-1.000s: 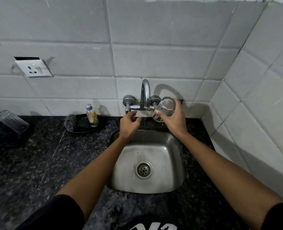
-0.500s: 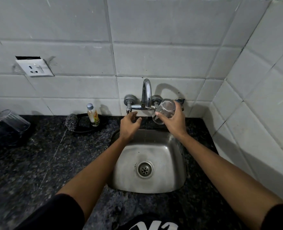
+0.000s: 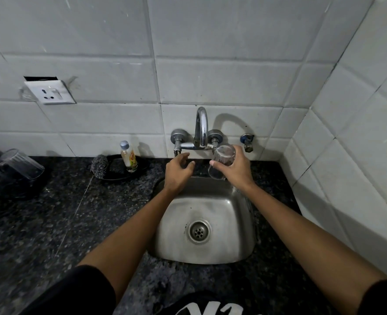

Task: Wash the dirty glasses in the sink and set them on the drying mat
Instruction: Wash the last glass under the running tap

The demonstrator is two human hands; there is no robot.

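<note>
My right hand [image 3: 237, 169] grips a clear drinking glass [image 3: 222, 161], tilted with its mouth toward me, just under the right end of the chrome tap [image 3: 201, 130]. My left hand [image 3: 177, 172] hovers with fingers spread below the tap's left handle [image 3: 177, 138], holding nothing. Both hands are over the back edge of the small steel sink [image 3: 233, 210], whose basin holds only the drain [image 3: 198, 231]. At the far left, clear glasses [image 3: 19, 163] rest upside down on a dark drying mat [image 3: 17, 187].
A dark speckled stone counter [image 3: 51, 223] surrounds the sink. A black dish [image 3: 119, 169] behind the sink's left side carries a steel scrubber [image 3: 99, 165] and a small soap bottle [image 3: 128, 156]. A wall socket [image 3: 50, 92] sits on the tiled wall; a tiled side wall [image 3: 347, 155] closes the right.
My right hand has lowered the glass slightly and turned it, away from the tap's right handle. My left hand stays below the left handle with fingers a little more spread.
</note>
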